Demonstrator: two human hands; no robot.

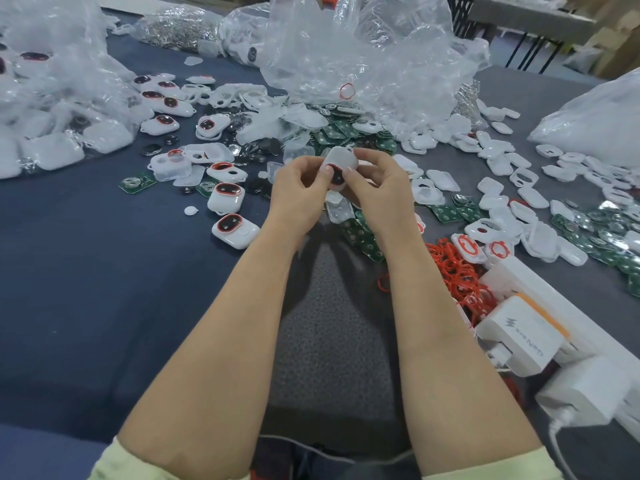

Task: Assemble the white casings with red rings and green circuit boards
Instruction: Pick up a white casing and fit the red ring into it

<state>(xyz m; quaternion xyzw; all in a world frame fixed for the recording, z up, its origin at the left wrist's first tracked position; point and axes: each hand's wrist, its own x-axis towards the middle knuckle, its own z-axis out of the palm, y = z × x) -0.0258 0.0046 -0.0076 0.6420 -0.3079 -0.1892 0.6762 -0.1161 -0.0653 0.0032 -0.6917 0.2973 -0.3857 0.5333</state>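
Both hands meet above the counter [104, 271], pinching one white casing [341, 160] between them: the left hand [298, 188] grips its left edge with thumb and curled fingers, the right hand [375, 183] grips its right edge, and a red ring shows on the casing's near face. Just left of the left hand lie finished casings [235, 231] with red rings. Green circuit boards [363, 233] lie just below the hands, and loose red rings [457, 268] are heaped near the right forearm.
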